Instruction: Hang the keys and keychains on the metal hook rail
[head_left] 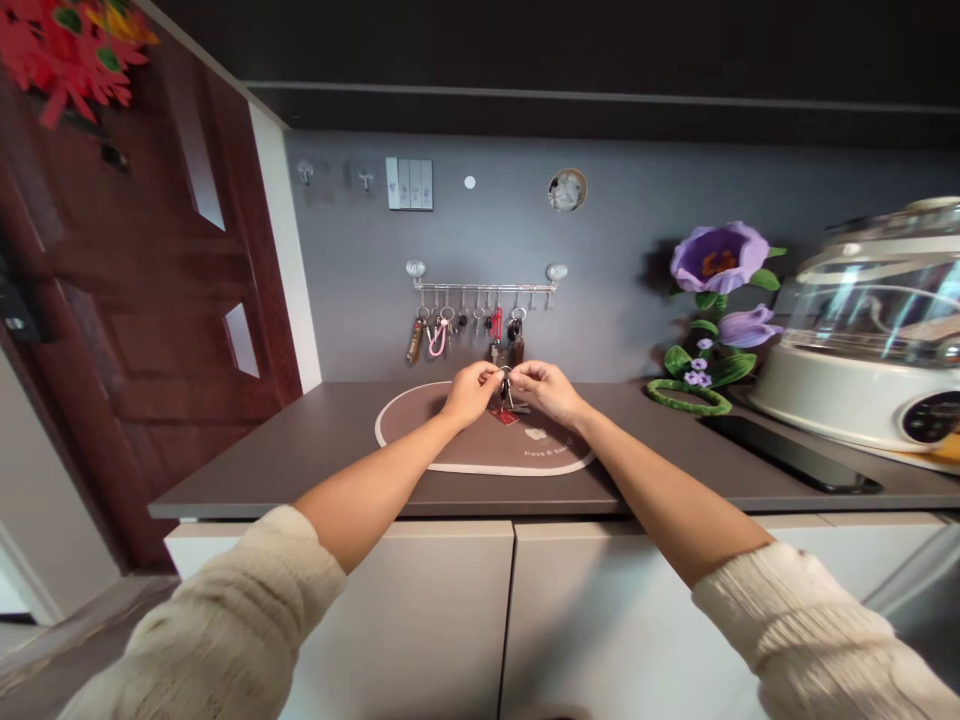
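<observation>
Between my two hands hangs a bunch of keys [507,392] on a ring, a little above the brown oval mat. My left hand [474,390] pinches the ring from the left, and my right hand [547,388] pinches it from the right. A red tag [505,416] shows below the keys; whether it hangs from the ring or lies on the mat [420,440], I cannot tell. Behind my hands, a clear hook rail [486,288] on the wall carries several key sets, among them one with a pink strap [436,340] and one with a red cord [497,322].
On the right of the grey counter [247,455] stand a purple felt flower [720,258] and a white appliance with a clear dome [847,380]. A black phone [795,455] lies in front of them. A dark red door [142,300] is at left, and a dark cabinet [525,50] overhangs the counter.
</observation>
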